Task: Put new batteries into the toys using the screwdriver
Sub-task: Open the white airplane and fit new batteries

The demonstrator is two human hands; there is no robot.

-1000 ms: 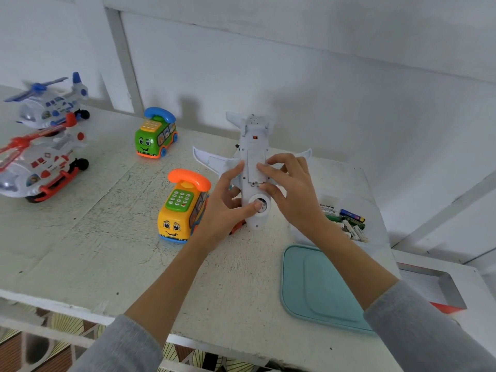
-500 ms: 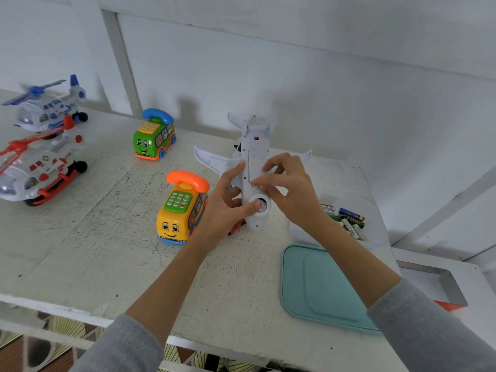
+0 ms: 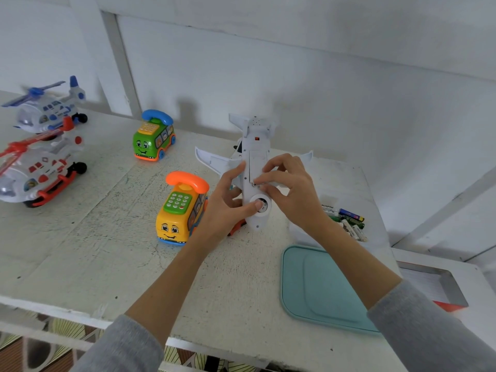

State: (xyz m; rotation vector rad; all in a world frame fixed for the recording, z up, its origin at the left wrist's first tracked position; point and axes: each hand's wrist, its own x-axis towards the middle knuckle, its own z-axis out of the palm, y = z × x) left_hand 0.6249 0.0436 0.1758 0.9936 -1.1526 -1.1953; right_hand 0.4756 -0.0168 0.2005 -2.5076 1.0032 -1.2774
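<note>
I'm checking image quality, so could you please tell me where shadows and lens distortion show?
Head view: soft light, with the green phone bus casting a faint shadow on the wall behind; wide-angle bending curves the table edge and wall battens; no glare.

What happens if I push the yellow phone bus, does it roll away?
Probably. The yellow phone bus stands on what look like small wheels on the flat table, so a nudge should send it rolling. It looks like hollow plastic, likely light. The orange handset rests on top and might pop off.

Worn white table (image 3: 80, 259) against white panelled wall (image 3: 322, 76)
</note>
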